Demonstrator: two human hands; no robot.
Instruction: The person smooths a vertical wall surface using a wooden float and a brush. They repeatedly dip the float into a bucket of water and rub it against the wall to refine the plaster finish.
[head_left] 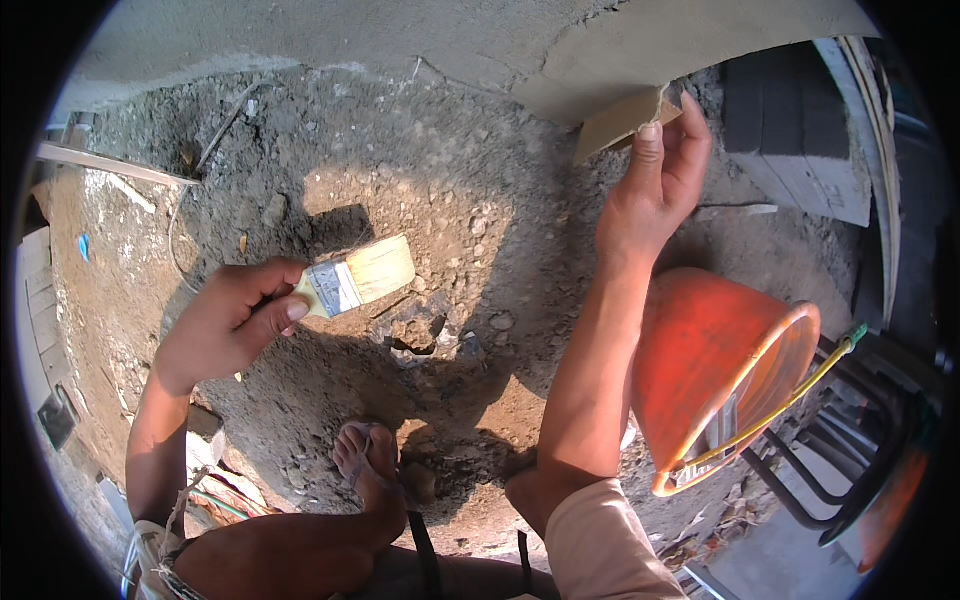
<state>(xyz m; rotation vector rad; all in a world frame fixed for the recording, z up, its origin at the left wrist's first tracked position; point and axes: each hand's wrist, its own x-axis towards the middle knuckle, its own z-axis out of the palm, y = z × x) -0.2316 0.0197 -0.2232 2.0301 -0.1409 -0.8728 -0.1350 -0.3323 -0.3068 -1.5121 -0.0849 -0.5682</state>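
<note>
Here's the left hand [225, 320], out in front on the person's left, its fingers clamped round the pale handle of a flat brush [345, 278], thumb pressed close to the metal band. That band is silvery with whitish smears, and the wide, cream bristles point right and slightly upward in view, clear of anything, above the rough, stony ground [440, 215]. Over to the right hand [655, 190], reaching farther forward: thumb on the near side, fingers curled behind, pinched on the edge of a thin brown board [618, 122]. The board sits right by the foot of a grey plastered wall [450, 40]; whether it actually touches that wall, I can't tell. Just to the right of that hand, dark grey blocks [785, 110] are grouped together, with a thin stick [737, 211] on the ground near them. Beside the right forearm there's a big orange bucket [690, 340], its mouth toward the right of the view, a yellow handle [790, 405] slanting across the opening; what's inside is too unclear to name. Down below, a sandalled foot [372, 465] is planted on the ground, half in shade, while sunlight strikes the soil beneath the brush.
</note>
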